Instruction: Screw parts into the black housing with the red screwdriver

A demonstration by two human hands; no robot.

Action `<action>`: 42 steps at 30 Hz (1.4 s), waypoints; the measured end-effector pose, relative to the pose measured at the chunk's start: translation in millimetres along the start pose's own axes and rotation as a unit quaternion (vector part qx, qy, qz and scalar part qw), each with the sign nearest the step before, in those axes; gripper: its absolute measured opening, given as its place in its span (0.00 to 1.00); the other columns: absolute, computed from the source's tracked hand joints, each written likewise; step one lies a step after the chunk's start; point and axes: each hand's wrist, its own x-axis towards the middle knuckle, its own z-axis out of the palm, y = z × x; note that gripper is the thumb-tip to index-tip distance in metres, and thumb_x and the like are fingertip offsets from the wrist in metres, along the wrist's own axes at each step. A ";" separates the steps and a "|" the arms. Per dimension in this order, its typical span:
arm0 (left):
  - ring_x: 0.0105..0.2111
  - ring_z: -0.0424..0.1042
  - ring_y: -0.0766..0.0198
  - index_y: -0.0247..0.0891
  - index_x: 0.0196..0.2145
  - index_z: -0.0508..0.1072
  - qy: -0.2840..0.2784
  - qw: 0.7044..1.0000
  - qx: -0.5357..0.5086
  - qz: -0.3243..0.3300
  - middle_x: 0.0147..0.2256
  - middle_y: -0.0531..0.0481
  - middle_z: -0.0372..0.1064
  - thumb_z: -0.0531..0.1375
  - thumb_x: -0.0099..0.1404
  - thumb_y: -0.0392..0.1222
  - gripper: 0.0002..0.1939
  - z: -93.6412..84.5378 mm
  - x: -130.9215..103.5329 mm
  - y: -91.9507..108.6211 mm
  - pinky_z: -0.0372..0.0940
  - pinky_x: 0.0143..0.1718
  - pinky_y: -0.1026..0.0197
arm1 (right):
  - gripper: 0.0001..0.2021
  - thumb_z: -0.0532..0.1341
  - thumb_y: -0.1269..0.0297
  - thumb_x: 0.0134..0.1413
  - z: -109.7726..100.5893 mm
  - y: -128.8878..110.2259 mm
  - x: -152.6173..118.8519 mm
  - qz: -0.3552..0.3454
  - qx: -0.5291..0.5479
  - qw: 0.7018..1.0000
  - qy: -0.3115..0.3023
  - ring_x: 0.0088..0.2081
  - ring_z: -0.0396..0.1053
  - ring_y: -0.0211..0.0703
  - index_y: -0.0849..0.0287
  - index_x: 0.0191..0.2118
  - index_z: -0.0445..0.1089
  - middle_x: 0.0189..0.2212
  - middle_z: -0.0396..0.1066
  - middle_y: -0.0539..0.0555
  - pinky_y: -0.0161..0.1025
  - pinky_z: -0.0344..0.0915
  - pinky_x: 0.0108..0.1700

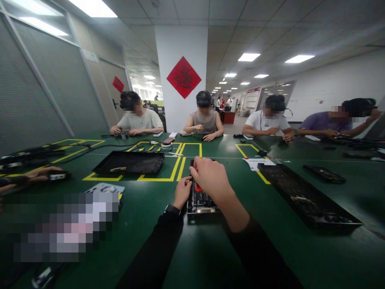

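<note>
Black case (202,216) seemingly unfinished, insides exposed; left edge touched by left hand (182,192); right hand (212,176) curled above; grips cannot be told.

This is an office, with a long green table (144,204) serving as a shared workbench. A tiled ceiling (222,36) with flat lights (249,57) runs overhead. From the wearer's seat, a glass partition (45,64) stands at ten o'clock and a white pillar (183,44) with a red sign (177,76) at twelve; toward one o'clock the room runs deep, to a desk (229,117). Yellow tape (156,180) marks the tabletop, black trays (144,162) lie at eleven and two, and co-workers (146,119) in headsets sit opposite.
</note>
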 end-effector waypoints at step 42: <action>0.35 0.68 0.63 0.35 0.40 0.71 -0.010 1.000 0.002 -0.017 0.40 0.45 0.68 0.53 0.58 0.37 0.14 2.3 4.0 -5.1 0.61 0.43 0.58 | 0.16 0.48 0.53 0.57 -1.1 11.3 2.9 0.000 0.011 0.999 -0.035 0.36 0.69 0.46 0.59 0.38 0.65 0.35 0.70 0.57 0.39 0.61 0.35</action>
